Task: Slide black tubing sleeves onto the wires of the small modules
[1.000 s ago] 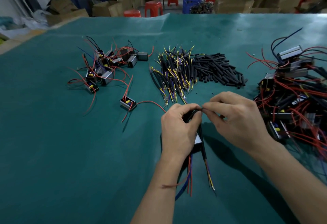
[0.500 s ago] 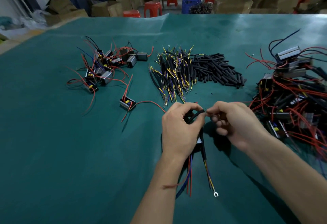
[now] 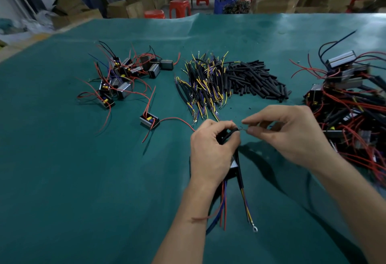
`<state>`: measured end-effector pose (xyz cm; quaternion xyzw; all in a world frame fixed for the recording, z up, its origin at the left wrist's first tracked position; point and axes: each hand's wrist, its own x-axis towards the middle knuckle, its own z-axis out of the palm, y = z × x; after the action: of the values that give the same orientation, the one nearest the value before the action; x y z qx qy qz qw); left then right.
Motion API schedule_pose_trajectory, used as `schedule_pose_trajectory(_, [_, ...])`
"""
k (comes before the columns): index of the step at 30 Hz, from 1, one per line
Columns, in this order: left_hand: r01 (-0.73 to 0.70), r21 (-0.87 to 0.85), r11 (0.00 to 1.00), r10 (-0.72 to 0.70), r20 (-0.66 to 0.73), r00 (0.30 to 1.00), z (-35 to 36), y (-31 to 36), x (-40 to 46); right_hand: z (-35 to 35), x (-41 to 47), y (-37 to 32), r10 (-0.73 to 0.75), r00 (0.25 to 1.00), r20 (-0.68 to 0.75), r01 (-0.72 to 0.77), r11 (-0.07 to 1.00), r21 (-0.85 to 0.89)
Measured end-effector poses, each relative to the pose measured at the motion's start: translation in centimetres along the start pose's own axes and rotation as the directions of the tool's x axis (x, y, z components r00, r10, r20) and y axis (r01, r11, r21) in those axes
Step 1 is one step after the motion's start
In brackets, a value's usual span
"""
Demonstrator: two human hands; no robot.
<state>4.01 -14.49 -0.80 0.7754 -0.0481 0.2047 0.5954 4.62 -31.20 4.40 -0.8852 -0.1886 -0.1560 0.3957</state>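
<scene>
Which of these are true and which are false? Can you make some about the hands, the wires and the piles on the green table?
1. The left hand grips a black tubing sleeve. True.
2. The right hand lies flat on the table. False: it is raised, pinching a thin wire end beside the left hand.
3. The pile of loose black sleeves lies right of the yellow and purple wire bundle. True.
4. A ring terminal hangs below the left hand. True.
5. The table cover is red. False: it is green.
</scene>
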Motion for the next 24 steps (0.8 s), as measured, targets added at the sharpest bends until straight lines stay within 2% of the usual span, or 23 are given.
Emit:
schedule_pose_trajectory(5, [0.004, -0.032, 0.999, -0.002, 0.035, 0.999, 0.1, 0.1, -0.2, -0.5, 0.1, -0.3, -0.083, 0.995, 0.057, 0.089, 0.99, -0.11])
schedule_pose_trajectory(13, [-0.028, 0.011, 1.0, 0.028, 0.066, 0.997, -0.1, 0.2, -0.1, -0.3, 0.0, -0.7, -0.105, 0.993, 0.058, 0.115, 0.975, -0.189])
schedule_pose_trajectory(15, [-0.029, -0.004, 1.0, 0.029, 0.057, 0.998, -0.1, 0.3, -0.2, 0.1, 0.0, -0.7, 0.015, 1.0, 0.023, -0.012, 0.993, -0.119])
schedule_pose_trajectory(17, [-0.032, -0.01, 0.999, 0.032, 0.043, 0.999, 0.0, 0.4, -0.2, 0.5, 0.1, -0.8, 0.279, 0.958, 0.063, -0.285, 0.949, 0.131])
schedule_pose_trajectory(19, [-0.035, -0.018, 0.999, 0.035, 0.043, 0.998, 0.0, 0.5, -0.3, 0.8, 0.1, -0.7, 0.509, 0.841, 0.181, -0.536, 0.745, 0.397])
schedule_pose_trajectory(20, [-0.036, -0.021, 0.999, 0.037, 0.044, 0.998, 0.1, 0.6, -0.4, 0.9, 0.2, -0.7, 0.573, 0.784, 0.241, -0.61, 0.636, 0.473])
schedule_pose_trajectory(22, [-0.043, -0.015, 0.999, 0.043, 0.041, 0.998, 0.1, 0.6, -0.4, 1.1, 0.3, -0.7, 0.621, 0.718, 0.314, -0.674, 0.508, 0.537])
schedule_pose_trajectory(24, [-0.034, -0.031, 0.999, 0.035, 0.029, 0.999, 0.0, 0.7, -0.3, 1.2, 0.2, -0.6, 0.604, 0.73, 0.319, -0.658, 0.498, 0.565])
